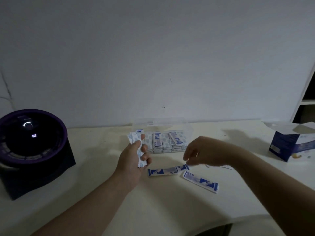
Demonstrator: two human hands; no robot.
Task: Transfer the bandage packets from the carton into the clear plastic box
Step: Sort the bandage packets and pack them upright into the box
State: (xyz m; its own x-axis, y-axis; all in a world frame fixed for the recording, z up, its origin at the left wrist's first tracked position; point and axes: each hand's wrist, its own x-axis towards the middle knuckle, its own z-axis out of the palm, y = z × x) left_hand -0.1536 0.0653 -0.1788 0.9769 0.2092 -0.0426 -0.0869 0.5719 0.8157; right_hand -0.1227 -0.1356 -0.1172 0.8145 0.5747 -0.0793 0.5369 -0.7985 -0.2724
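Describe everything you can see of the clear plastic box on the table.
The clear plastic box is transparent, rectangular and hard-looking, standing at the back of the table near the wall. Whether its top is open is hard to tell. Inside, white-and-blue bandage packets lie in stacked rows, two more propped on top. The left hand, gripping a bundle of packets, is before its left end; contact is unclear.

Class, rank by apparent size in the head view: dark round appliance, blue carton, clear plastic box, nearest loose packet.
Largest: dark round appliance.
Then clear plastic box and blue carton, alike; carton cropped, so unranked.
Smallest: nearest loose packet.
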